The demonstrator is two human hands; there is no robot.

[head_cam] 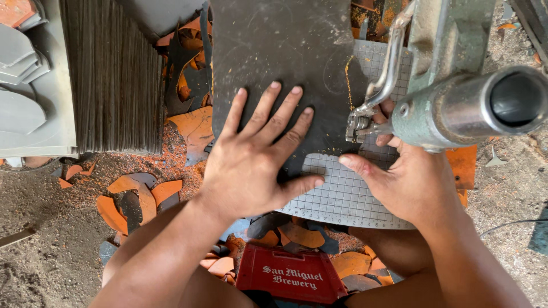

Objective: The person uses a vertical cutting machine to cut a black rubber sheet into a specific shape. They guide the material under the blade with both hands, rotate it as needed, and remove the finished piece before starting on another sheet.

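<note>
Here we are looking straight down at a cutting station, and the left hand [260, 157] lies flat with fingers spread wide, released and grasping nothing, pressing a dark rubber sheet [279, 51] onto a round white gridded table [342, 197], most likely so the sheet cannot shift near the blade. The right hand [408, 182] sits just beside it on the table's right side, thumb stretched out along the sheet's lower edge and the other fingers tucked up under the green machine arm [456, 91]; whether they pinch the sheet or merely rest on it I cannot tell, the machine hides them. The metal blade guide [359, 122] comes down right at the sheet's edge between the two hands, so the hands appear to bracket the cutting point, one each side. A thin line of orange dust [347, 74] runs along the sheet near that guide. Below the table a red plastic crate [291, 276] sits between the person's legs. All around, orange and dark offcuts [134, 197] litter the dusty ground [40, 251], and a tall stack of dark sheets [114, 74] stands on edge at upper left beside grey cut pieces [23, 108].
</note>
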